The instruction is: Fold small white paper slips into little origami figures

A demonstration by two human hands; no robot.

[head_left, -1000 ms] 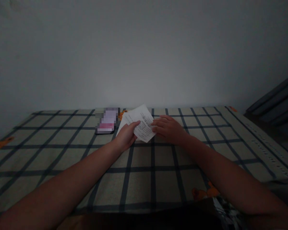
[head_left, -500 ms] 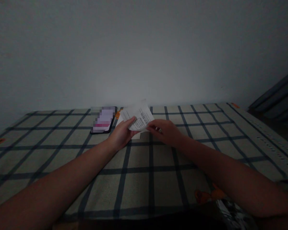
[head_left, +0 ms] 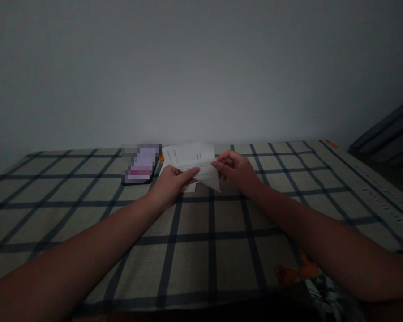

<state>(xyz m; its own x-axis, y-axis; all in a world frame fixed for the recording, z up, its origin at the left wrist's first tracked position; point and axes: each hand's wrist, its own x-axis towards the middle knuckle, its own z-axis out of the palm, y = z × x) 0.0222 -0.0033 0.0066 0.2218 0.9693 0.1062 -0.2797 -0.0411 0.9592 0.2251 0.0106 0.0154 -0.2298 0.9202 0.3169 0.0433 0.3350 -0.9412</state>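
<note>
A printed sheet of paper [head_left: 191, 154], white with dark lines of text, is held up between my two hands near the far side of the checked cloth. My left hand [head_left: 171, 185] is closed on its lower left part, thumb lying across the front. With thumb and fingertips, my right hand [head_left: 233, 170] pinches the right edge. Part of the sheet is folded over, and a corner hangs down between the hands. Beneath it, partly covered by the left hand, lies another white paper [head_left: 189, 188].
Left of the papers, a phone [head_left: 141, 163] with a lit, partly blurred screen lies on the checked cloth [head_left: 195, 259]. A pale wall [head_left: 201, 71] rises right behind the surface. Dark striped fabric [head_left: 389, 129] is at the far right.
The paper has opened out from a smaller folded shape and shows different print. My right hand has moved slightly up and right along its edge. The view has shifted a little.
</note>
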